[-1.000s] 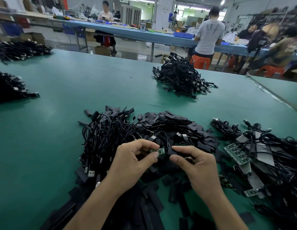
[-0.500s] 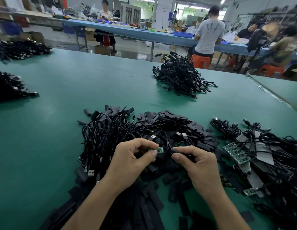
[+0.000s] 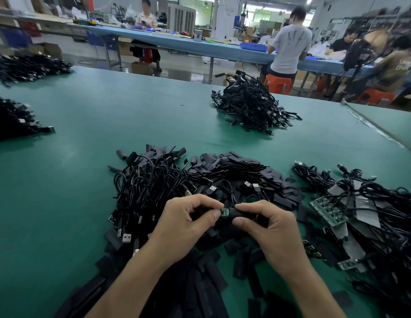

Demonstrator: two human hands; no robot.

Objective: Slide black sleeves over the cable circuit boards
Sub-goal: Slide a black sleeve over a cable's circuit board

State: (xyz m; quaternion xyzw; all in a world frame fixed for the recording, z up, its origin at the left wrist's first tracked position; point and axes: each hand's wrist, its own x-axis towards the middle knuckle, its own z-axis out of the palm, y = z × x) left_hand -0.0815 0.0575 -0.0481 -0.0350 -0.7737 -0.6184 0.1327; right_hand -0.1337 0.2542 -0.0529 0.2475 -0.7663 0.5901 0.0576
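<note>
My left hand (image 3: 188, 222) pinches a small green circuit board (image 3: 224, 212) between thumb and forefinger, above the pile of black cables (image 3: 151, 187). My right hand (image 3: 268, 228) pinches a black sleeve (image 3: 236, 213) that covers the right part of the board; only the board's left end shows. Loose flat black sleeves (image 3: 241, 171) lie heaped behind and beneath my hands.
Green table (image 3: 73, 180). At the right lies a tangle of cables with bare green boards (image 3: 327, 211). A far pile of cables (image 3: 250, 106) sits mid-table, and two more piles (image 3: 14, 118) at the left. People work at a blue bench behind.
My hands have come closer together. The sleeve in my right hand has slid leftward over the board, so less green shows.
</note>
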